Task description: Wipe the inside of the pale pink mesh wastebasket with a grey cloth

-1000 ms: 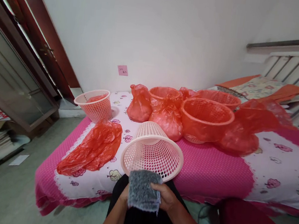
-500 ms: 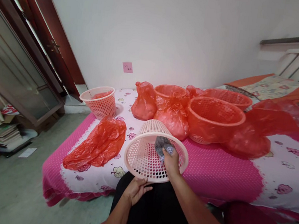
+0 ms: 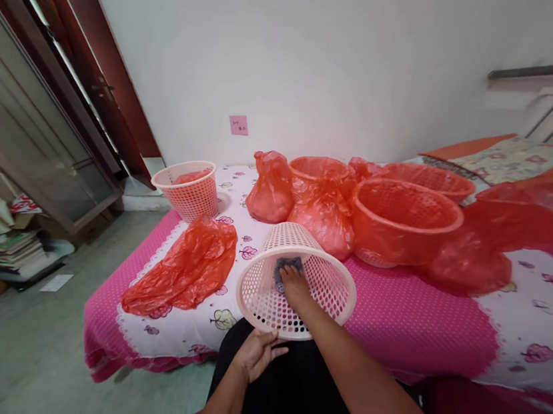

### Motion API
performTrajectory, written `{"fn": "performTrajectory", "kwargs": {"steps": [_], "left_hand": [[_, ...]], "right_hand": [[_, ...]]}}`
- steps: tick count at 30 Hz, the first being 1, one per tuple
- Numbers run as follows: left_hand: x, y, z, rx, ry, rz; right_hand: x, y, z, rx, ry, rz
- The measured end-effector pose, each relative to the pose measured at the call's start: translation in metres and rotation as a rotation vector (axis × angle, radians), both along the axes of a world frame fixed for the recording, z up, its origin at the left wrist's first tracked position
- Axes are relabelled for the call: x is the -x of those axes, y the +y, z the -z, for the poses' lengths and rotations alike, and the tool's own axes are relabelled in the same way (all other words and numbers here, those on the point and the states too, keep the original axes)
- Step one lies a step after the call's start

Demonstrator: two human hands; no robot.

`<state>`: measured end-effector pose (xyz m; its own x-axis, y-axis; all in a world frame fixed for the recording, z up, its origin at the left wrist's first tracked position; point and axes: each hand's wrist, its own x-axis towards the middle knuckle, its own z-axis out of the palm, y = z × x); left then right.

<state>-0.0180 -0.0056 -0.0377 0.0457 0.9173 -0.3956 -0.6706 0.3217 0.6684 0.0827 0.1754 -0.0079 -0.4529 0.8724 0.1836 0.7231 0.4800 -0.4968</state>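
Observation:
A pale pink mesh basket (image 3: 315,284) lies on its side at the near edge of the bed, its mouth facing me. My right hand (image 3: 293,280) reaches deep inside it, pressing a grey cloth (image 3: 286,264) against the far end. My left hand (image 3: 255,354) rests at the basket's lower rim, fingers apart, steadying it from below.
A flat red plastic bag (image 3: 184,269) lies left of the basket on the pink bedspread (image 3: 403,323). A second pink basket (image 3: 189,187) stands at the far left corner. Red baskets lined with bags (image 3: 404,216) and tied red bags (image 3: 269,187) crowd behind. A glass-door cabinet (image 3: 25,116) stands left.
My right hand carried the grey cloth from in front of the basket deep into it. My left hand let go of the cloth and moved to the basket's lower rim.

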Motion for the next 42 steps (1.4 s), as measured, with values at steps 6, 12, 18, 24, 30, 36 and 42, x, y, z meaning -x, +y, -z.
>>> {"fn": "performTrajectory", "kwargs": {"steps": [6,12,18,24,30,36,42], "left_hand": [[0.000,0.000,0.001,0.004,-0.011,-0.005],[0.000,0.000,-0.006,-0.005,-0.010,0.008],[0.000,-0.001,-0.012,-0.009,-0.003,0.013],[0.001,-0.001,-0.011,0.001,-0.012,0.037],[0.001,-0.001,-0.009,0.011,-0.009,0.033],[0.001,-0.001,-0.007,0.001,-0.008,0.045],[0.002,-0.001,-0.003,-0.003,-0.003,0.060]], "right_hand": [[-0.010,0.001,0.012,0.014,-0.133,-0.065],[-0.015,0.008,0.013,0.005,-0.087,-0.049],[-0.011,0.007,0.015,-0.001,-0.071,-0.024],[-0.012,-0.002,0.015,-0.008,-0.097,-0.032],[-0.015,-0.009,0.015,-0.014,-0.119,-0.038],[-0.020,-0.019,0.006,-0.011,-0.154,-0.075],[-0.025,-0.033,0.001,0.004,-0.180,-0.103]]}}
